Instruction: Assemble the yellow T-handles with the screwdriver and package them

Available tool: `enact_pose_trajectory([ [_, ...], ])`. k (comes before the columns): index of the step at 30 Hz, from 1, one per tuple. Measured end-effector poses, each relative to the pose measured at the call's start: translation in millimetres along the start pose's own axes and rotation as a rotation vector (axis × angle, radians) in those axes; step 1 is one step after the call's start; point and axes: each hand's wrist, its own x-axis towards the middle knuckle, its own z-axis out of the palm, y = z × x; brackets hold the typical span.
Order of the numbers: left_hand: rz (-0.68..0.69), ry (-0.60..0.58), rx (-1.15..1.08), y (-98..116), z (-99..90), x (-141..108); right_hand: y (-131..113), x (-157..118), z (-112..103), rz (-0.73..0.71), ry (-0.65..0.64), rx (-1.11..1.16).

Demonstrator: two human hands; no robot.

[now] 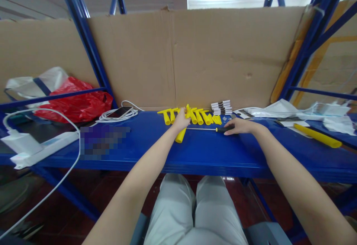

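Observation:
My left hand (182,121) is closed around a yellow T-shaped plastic piece with a tubular handle (180,136), its lower end pointing toward me. Just right of it, a long thin screwdriver (221,129) with a black and yellow handle lies level over the blue table. The fingers of my right hand (238,126) hold the end of that handle, and the shaft reaches left to the yellow piece. Behind my hands, several similar yellow pieces (198,117) lie in a row. Small yellow wedge-like parts (216,120) are beside them, with tiny metal bits (224,119) nearby.
White sticks with black bands (221,108) are stacked at the back. A yellow tube (318,135) and white plastic bags (281,109) lie right. Left are a coiled white cable (118,115), a power strip (46,148) and a red bag (76,98). Cardboard (223,55) stands behind.

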Motion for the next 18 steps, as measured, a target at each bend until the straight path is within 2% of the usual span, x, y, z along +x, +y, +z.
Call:
enact_pose_trajectory([
  [5,0.025,0.067,0.016,-6.4,-0.9,5.2,-7.0,2.1,3.3,-0.046,0.032,-0.122],
  [11,0.022,0.101,-0.017,-9.5,-2.4,8.5,8.0,2.7,-1.8,-0.076,0.364,-0.215],
  [18,-0.014,0.053,0.002,-0.4,-4.2,1.4,32.9,-4.1,-13.4,0.041,0.658,-0.302],
])
